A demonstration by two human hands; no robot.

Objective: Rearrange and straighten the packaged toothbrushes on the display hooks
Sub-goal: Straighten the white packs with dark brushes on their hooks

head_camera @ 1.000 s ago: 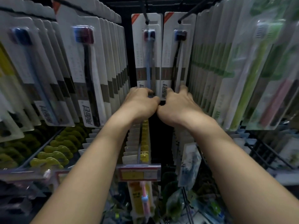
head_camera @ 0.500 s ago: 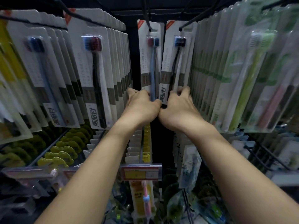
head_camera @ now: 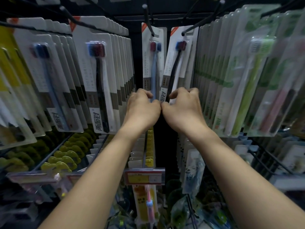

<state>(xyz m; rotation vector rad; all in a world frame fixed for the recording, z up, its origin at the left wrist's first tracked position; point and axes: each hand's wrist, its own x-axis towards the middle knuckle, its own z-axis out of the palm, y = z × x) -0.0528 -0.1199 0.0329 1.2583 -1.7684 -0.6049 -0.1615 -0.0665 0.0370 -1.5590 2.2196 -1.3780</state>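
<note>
Toothbrush packs in white card hang at the centre: the left pack (head_camera: 152, 63) holds a pale blue brush, the right pack (head_camera: 177, 65) a black one, tilted. The left pack's lower end is gripped by the left hand (head_camera: 142, 109), the right pack's by the right hand (head_camera: 182, 107). Dense rows (head_camera: 102, 71) are hung alongside; green packs (head_camera: 244, 83) crowd the right.

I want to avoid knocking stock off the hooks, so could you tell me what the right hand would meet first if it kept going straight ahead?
Probably the toothbrush pack whose lower end the right hand already holds; depth behind it is unclear.
</note>
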